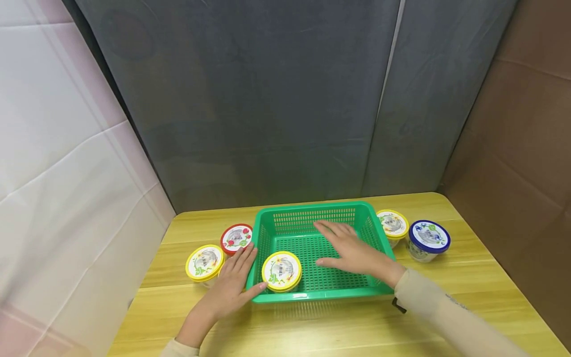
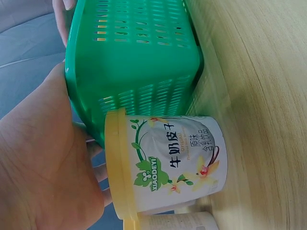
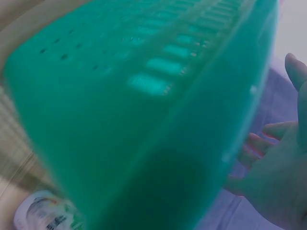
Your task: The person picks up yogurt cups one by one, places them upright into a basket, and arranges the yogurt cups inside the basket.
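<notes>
A green plastic basket [image 1: 321,296] stands mid-table with one yellow-lidded tub [image 1: 281,271] inside, at its near left corner. My left hand [image 1: 229,287] lies along the basket's left rim, fingers straight, thumb reaching over the rim toward that tub. Beneath this hand, the left wrist view shows another yellow-lidded tub [image 2: 168,163] upright against the basket's outer wall, mostly hidden from the head view. My right hand [image 1: 352,250] hovers over the basket's right half, fingers spread and holding nothing. In the right wrist view its fingers appear beyond the basket's wall [image 3: 144,124].
Left of the basket are a red-lidded tub [image 1: 236,238] and a yellow-lidded tub [image 1: 205,262]. Right of it stand a yellow-lidded tub [image 1: 392,224] and a blue-lidded tub [image 1: 429,238]. A grey partition [image 1: 267,124] rises behind the wooden table [image 1: 482,297].
</notes>
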